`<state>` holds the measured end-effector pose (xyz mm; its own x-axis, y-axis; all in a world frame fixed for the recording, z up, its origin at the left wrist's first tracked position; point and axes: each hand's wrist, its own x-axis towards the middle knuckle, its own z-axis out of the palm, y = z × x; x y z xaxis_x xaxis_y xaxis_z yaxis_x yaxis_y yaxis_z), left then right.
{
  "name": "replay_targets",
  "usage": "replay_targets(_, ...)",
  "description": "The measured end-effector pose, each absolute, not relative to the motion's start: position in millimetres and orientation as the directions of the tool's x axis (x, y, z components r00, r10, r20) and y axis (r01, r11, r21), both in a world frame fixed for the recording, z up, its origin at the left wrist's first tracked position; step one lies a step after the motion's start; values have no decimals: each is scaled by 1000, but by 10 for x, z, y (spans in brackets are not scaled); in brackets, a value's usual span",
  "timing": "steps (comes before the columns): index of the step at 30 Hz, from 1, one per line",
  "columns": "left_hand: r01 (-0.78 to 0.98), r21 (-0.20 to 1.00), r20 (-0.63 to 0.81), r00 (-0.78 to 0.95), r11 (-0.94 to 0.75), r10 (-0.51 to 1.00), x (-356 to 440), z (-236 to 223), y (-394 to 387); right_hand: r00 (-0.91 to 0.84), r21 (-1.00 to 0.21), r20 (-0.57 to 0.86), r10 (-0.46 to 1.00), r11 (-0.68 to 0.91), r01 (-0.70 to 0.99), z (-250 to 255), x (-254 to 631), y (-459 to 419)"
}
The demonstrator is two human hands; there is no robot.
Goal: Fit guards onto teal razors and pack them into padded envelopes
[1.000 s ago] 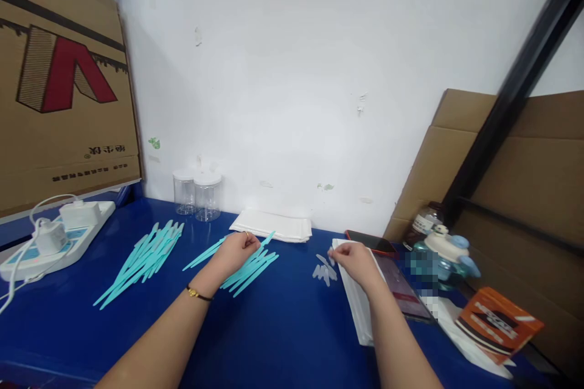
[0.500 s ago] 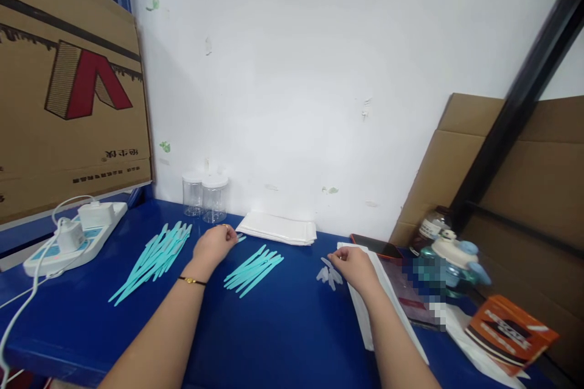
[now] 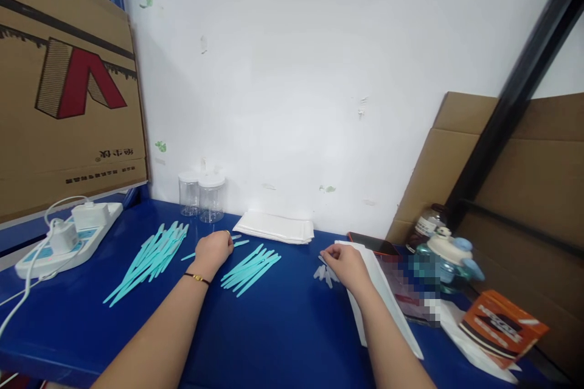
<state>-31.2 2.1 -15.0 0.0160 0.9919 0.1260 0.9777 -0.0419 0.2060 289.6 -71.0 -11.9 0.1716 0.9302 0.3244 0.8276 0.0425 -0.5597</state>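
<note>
My left hand [image 3: 215, 254] is closed around a slim teal eyebrow razor [image 3: 188, 256]. One end of its handle pokes out left of the hand; my fingers hide the middle. To the right of the fingers lie a teal piece and a small greyish piece [image 3: 236, 237]. Just below that is a small pile of teal razors [image 3: 252, 270], and a bigger pile [image 3: 148, 261] with pale ends lies left of the hand. My right hand [image 3: 347, 264] has thumb and forefinger together over several small translucent caps [image 3: 326, 276]. Whether a cap is pinched is too small to tell.
White paper bags or sheets [image 3: 274, 228] lie by the wall, beside two clear lidded jars [image 3: 211, 200]. A power strip [image 3: 68, 246] stands left. Under my right forearm is white paper [image 3: 383, 285]; a phone [image 3: 371, 244], teal bottle [image 3: 442, 264] and orange box [image 3: 502, 328] are right.
My left hand has closed round a teal razor, whose handle now shows left of the hand. My right fingertips have shifted slightly left over the caps. The view has turned a little.
</note>
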Motion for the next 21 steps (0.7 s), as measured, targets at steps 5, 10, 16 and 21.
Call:
replay_targets(5, 985, 146, 177, 68, -95, 982, -222, -163, 5, 155, -575, 327, 932, 67, 815, -112, 2838, -737)
replay_targets(10, 983, 146, 232, 76, -112, 970, -202, -128, 2, 134, -684, 328, 935, 138, 716, -126, 2745, -744)
replay_targets(16, 623, 615, 323, 360, -483, 875, 261, -21, -313, 66, -964, 231, 971, 219, 151, -100, 2410, -812)
replay_targets(21, 460, 672, 341, 503, -580, 794, 618, -50, -551, 125, -961, 275, 953, 268, 73, -128, 2243, -819)
